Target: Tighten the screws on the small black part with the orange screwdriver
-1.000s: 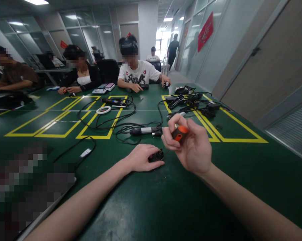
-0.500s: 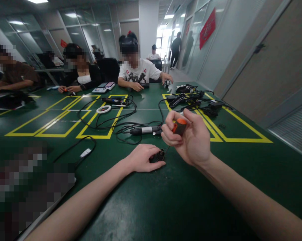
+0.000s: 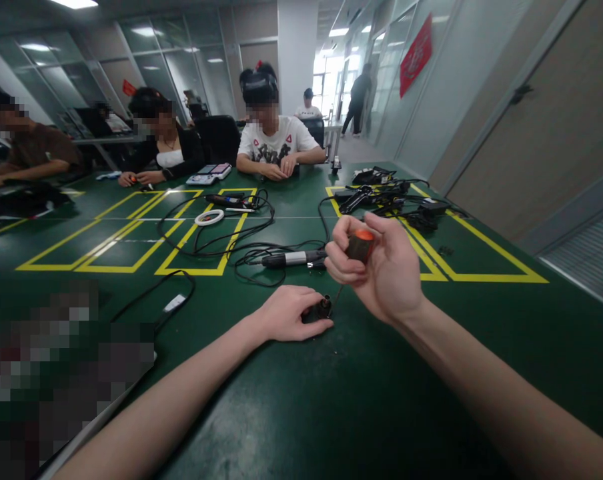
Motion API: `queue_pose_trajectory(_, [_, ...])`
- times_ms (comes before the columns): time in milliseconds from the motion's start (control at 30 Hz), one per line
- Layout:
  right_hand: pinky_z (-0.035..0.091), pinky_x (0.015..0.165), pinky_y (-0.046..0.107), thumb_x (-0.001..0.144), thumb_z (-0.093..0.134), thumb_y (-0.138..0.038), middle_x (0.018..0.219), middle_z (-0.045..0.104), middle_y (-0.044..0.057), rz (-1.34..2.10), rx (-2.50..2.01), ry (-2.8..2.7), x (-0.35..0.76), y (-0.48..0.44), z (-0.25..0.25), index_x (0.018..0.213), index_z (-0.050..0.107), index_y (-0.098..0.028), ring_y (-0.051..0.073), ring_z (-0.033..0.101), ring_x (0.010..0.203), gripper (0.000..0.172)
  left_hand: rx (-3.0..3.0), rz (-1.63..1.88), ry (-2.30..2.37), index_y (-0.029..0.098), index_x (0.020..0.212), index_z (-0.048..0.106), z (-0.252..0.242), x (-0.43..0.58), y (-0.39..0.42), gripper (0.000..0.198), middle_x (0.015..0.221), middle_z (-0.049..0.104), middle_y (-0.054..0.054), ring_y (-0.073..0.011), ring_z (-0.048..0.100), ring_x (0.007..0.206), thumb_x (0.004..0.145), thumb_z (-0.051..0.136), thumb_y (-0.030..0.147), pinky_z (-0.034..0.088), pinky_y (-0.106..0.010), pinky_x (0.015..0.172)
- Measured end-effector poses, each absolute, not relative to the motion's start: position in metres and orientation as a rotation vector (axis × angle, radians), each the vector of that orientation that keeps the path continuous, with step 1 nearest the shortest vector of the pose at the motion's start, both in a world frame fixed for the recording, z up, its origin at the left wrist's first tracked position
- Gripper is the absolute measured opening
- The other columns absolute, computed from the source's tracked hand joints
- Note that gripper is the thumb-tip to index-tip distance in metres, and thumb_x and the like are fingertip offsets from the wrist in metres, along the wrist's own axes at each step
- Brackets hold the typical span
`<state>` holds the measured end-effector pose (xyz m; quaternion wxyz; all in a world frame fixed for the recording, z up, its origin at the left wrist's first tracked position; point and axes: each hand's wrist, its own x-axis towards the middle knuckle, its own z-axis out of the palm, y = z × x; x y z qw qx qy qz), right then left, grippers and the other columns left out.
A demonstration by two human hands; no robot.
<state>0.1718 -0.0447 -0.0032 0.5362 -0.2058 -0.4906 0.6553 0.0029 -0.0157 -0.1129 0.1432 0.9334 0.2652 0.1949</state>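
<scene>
My left hand rests on the green table, its thumb and fingers closed round a small black part with a round, socket-like top. What kind of part this is I cannot make out. My right hand is raised just to the right of it and grips a screwdriver by its dark handle with an orange end. The thin shaft points down and left towards the black part; whether its tip touches the part I cannot tell.
Beyond my hands lies a black-and-silver electric screwdriver with tangled cable. A white tape ring is farther left. Several black devices and cables are heaped at the back right. Co-workers sit across the table, one in a white T-shirt.
The screwdriver handle has turned a little in my right hand. My left hand keeps its hold on the part. The co-worker opposite has drawn an outstretched hand back to the other.
</scene>
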Motion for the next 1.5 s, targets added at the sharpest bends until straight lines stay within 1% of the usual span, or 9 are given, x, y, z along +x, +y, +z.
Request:
queue_pose_trajectory(133, [0.014, 0.044, 0.021, 0.089, 0.064, -0.041, 0.052, 0.036, -0.009, 1.527, -0.478, -1.160, 0.171, -0.048, -0.005, 0.075, 0.044, -0.023, 0.008, 0.019, 0.044, 0.030, 2.678, 0.576, 0.774, 0.020, 0.075, 0.057, -0.113, 0.003, -0.015, 0.034, 0.068, 0.058, 0.000, -0.0158, 0.056, 0.065, 0.094, 0.064, 0.047, 0.036, -0.028, 0.060])
queue_pose_trajectory(333, [0.033, 0.050, 0.025, 0.092, 0.065, -0.042, 0.062, 0.049, -0.002, 1.412, -0.553, -1.220, 0.172, -0.047, -0.001, 0.067, 0.053, -0.020, 0.010, 0.042, 0.050, 0.036, 2.658, 0.610, 0.760, 0.020, 0.073, 0.054, -0.115, 0.003, -0.014, 0.035, 0.067, 0.056, 0.000, -0.0152, 0.054, 0.063, 0.093, 0.063, 0.048, 0.035, -0.028, 0.059])
queue_pose_trajectory(567, [0.015, 0.043, 0.022, 0.091, 0.059, -0.050, 0.051, 0.029, -0.009, 1.516, -0.466, -1.185, 0.172, -0.047, -0.003, 0.070, 0.049, -0.022, 0.008, 0.015, 0.044, 0.036, 2.662, 0.602, 0.750, 0.020, 0.074, 0.056, -0.114, 0.003, -0.014, 0.035, 0.068, 0.057, 0.000, -0.0150, 0.053, 0.063, 0.093, 0.064, 0.047, 0.034, -0.027, 0.059])
queue_pose_trajectory(700, [0.019, 0.044, 0.021, 0.089, 0.062, -0.040, 0.053, 0.036, -0.008, 1.493, -0.472, -1.225, 0.171, -0.048, -0.002, 0.073, 0.046, -0.023, 0.008, 0.022, 0.045, 0.028, 2.650, 0.599, 0.767, 0.020, 0.073, 0.054, -0.112, 0.002, -0.015, 0.035, 0.066, 0.055, 0.001, -0.0142, 0.052, 0.062, 0.093, 0.066, 0.046, 0.033, -0.027, 0.058])
queue_pose_trajectory(833, [0.028, 0.047, 0.023, 0.089, 0.062, -0.038, 0.060, 0.044, -0.003, 1.428, -0.489, -1.227, 0.175, -0.044, 0.000, 0.062, 0.047, -0.020, 0.008, 0.034, 0.047, 0.036, 2.633, 0.598, 0.757, 0.020, 0.073, 0.054, -0.111, 0.002, -0.016, 0.034, 0.067, 0.055, 0.001, -0.0141, 0.052, 0.062, 0.093, 0.064, 0.045, 0.034, -0.027, 0.059])
queue_pose_trajectory(1067, [0.014, 0.043, 0.023, 0.087, 0.060, -0.043, 0.053, 0.036, -0.008, 1.538, -0.435, -1.190, 0.178, -0.045, -0.002, 0.071, 0.048, -0.023, 0.007, 0.015, 0.042, 0.028, 2.669, 0.587, 0.785, 0.020, 0.074, 0.054, -0.112, 0.002, -0.015, 0.035, 0.067, 0.056, 0.001, -0.0137, 0.053, 0.062, 0.094, 0.064, 0.046, 0.034, -0.027, 0.058])
queue_pose_trajectory(1200, [0.025, 0.045, 0.022, 0.086, 0.066, -0.037, 0.059, 0.049, -0.006, 1.512, -0.459, -1.220, 0.176, -0.047, -0.001, 0.072, 0.045, -0.023, 0.008, 0.033, 0.044, 0.029, 2.667, 0.586, 0.793, 0.020, 0.073, 0.055, -0.112, 0.002, -0.016, 0.035, 0.067, 0.055, 0.001, -0.0132, 0.052, 0.060, 0.093, 0.065, 0.047, 0.034, -0.027, 0.057])
queue_pose_trajectory(1333, [0.038, 0.052, 0.025, 0.088, 0.072, -0.049, 0.066, 0.059, -0.001, 1.505, -0.512, -1.242, 0.171, -0.045, -0.002, 0.076, 0.057, -0.019, 0.011, 0.051, 0.052, 0.035, 2.657, 0.600, 0.782, 0.019, 0.076, 0.056, -0.112, 0.002, -0.015, 0.033, 0.069, 0.058, 0.001, -0.0139, 0.054, 0.063, 0.093, 0.064, 0.046, 0.037, -0.026, 0.059])
queue_pose_trajectory(1500, [0.022, 0.044, 0.022, 0.090, 0.067, -0.059, 0.054, 0.038, -0.007, 1.549, -0.470, -1.184, 0.169, -0.047, -0.004, 0.070, 0.054, -0.020, 0.008, 0.027, 0.045, 0.045, 2.672, 0.570, 0.802, 0.020, 0.074, 0.055, -0.112, 0.002, -0.015, 0.034, 0.068, 0.056, 0.001, -0.0136, 0.053, 0.061, 0.093, 0.064, 0.046, 0.035, -0.027, 0.058])
